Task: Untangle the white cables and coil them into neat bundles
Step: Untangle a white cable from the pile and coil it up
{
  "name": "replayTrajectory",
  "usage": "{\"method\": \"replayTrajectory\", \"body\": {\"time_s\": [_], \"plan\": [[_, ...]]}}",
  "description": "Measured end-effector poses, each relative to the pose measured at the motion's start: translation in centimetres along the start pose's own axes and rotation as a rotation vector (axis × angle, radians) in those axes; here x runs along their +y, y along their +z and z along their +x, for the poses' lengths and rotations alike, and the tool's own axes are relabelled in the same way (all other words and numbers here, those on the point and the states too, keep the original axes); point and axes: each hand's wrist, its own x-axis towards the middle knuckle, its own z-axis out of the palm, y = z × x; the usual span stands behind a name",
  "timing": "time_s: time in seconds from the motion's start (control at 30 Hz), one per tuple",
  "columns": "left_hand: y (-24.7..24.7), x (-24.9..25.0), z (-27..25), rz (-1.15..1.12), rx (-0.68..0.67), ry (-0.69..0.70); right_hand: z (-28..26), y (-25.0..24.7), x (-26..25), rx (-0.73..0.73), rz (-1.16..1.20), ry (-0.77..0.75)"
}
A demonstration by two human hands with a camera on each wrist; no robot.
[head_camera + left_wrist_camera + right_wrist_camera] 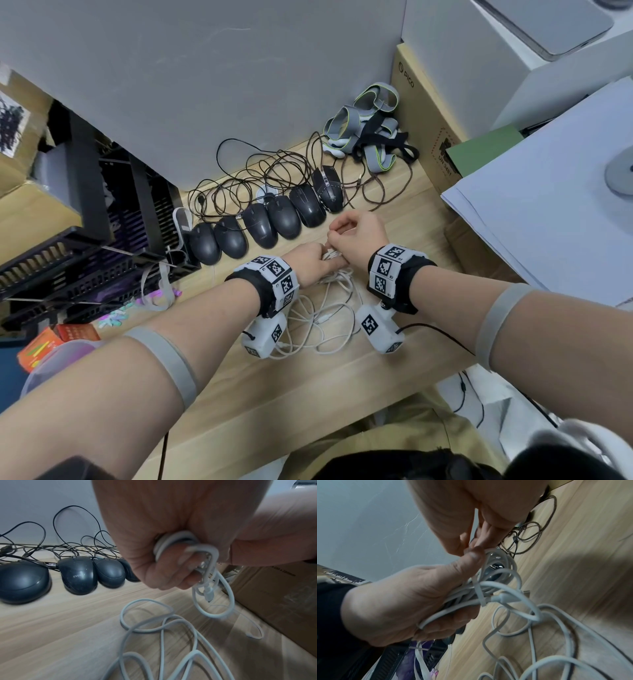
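Note:
A small coil of white cable [331,255] [178,539] [471,599] sits in my left hand [322,263] [171,566] [450,601], whose fingers and thumb curl round it. A flat white tie [478,592] wraps the coil. My right hand [334,236] [469,547] is just beyond the left and pinches the tie's upper end at the top of the coil. The rest of the white cables [325,329] [163,628] [539,628] trail down from the coil and lie in loose overlapping loops on the wooden table [308,394] between my wrists.
Several black mice [260,222] stand in a row just beyond my hands, their dark cords [257,171] tangled against the grey wall. Grey straps [370,126] and a cardboard box [421,120] are at the back right. Papers [548,212] lie right, a black crate [85,257] left.

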Motion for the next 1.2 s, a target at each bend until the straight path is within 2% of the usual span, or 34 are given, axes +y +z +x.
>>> {"method": "replayTrajectory", "body": {"time_s": [0.5, 0.83, 1.0, 1.2], "plan": [[0.4, -0.1, 0.2, -0.006, -0.009, -0.03, -1.1, 0.0, 0.2, 0.057, -0.018, -0.058], [0.6, -0.1, 0.0, 0.004, 0.01, 0.008, -1.1, -0.1, 0.1, 0.049, -0.033, -0.048], [0.4, 0.0, 0.0, 0.054, 0.009, -0.019, -1.2, -0.2, 0.1, 0.088, -0.088, -0.102], [0.6, -0.3, 0.0, 0.091, 0.03, -0.045, -1.2, 0.0, 0.5, 0.109, -0.03, -0.082]]}}
